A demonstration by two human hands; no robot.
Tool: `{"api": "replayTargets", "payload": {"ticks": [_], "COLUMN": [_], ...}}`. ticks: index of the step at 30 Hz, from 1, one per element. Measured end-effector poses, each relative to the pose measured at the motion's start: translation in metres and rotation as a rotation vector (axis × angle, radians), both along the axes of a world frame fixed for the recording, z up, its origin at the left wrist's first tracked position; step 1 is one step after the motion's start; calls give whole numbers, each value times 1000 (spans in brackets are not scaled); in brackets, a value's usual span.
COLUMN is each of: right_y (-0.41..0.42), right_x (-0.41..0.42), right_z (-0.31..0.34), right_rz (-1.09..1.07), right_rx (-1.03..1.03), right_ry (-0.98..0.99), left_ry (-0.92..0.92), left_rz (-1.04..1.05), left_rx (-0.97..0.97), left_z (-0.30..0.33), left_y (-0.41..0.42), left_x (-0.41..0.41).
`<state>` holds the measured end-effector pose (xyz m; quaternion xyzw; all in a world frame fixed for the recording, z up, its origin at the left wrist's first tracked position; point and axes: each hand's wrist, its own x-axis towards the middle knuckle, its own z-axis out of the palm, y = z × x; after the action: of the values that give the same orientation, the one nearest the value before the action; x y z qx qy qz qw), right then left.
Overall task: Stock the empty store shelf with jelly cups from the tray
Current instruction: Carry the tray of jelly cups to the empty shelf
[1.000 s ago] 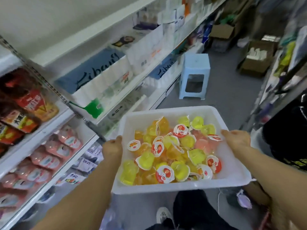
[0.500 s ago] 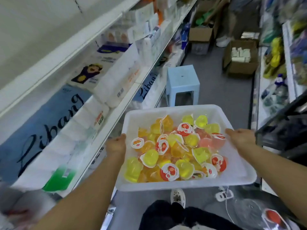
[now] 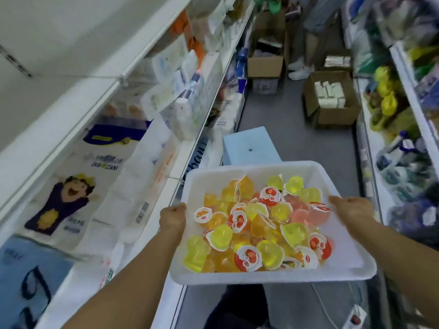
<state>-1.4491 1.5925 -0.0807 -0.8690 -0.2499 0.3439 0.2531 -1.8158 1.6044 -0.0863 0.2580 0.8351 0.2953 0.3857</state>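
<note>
A white rectangular tray (image 3: 273,277) hangs in front of me at waist height over the aisle. It carries a heap of several yellow, orange and pink jelly cups (image 3: 259,224) with printed foil lids. My left hand (image 3: 172,216) grips the tray's left rim, fingers curled under it. My right hand (image 3: 351,206) grips the right rim the same way. A white shelf (image 3: 78,32) at upper left has a bare top surface.
Left shelves hold tissue packs (image 3: 78,186) and paper goods. A light blue stool (image 3: 249,146) stands in the aisle just past the tray. Cardboard boxes (image 3: 330,100) sit on the grey floor farther on. Right shelves (image 3: 403,138) carry bagged goods. A person's white shoes (image 3: 299,70) show at the aisle's far end.
The view has swung up and along the aisle; snack packs at left dropped out of sight. The tray stays held in both hands and is nearer the blue stool.
</note>
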Motion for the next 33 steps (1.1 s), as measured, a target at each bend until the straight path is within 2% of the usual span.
{"api": "replayTargets", "payload": {"ticks": [5, 10, 13, 16, 21, 26, 30, 33], "right_y": [114, 205, 260, 313, 389, 439, 449, 447], "right_x": [2, 10, 15, 22, 29, 35, 35, 33], "right_z": [-19, -32, -44, -67, -107, -151, -179, -190], "right_rz": [34, 33, 20, -5, 25, 85, 251, 295], "right_rx": [-26, -84, -82, -92, -84, -100, -214, -258], "right_ry": [-43, 14, 68, 85, 96, 120, 182, 143], "left_ry": [23, 65, 19, -34, -70, -49, -121, 45], "left_rz": [-115, -309, -334, -264, -151, -127, -161, -368], "left_rx": [-91, -189, -280, -325, -306, -290, -328, -359], "left_z": [-26, -55, -75, -94, -131, -166, -189, -202], "left_y": [122, 223, 273, 314, 374, 420, 429, 426], "left_x": [-4, -6, -1, 7, 15, 15, 20, 20]}}
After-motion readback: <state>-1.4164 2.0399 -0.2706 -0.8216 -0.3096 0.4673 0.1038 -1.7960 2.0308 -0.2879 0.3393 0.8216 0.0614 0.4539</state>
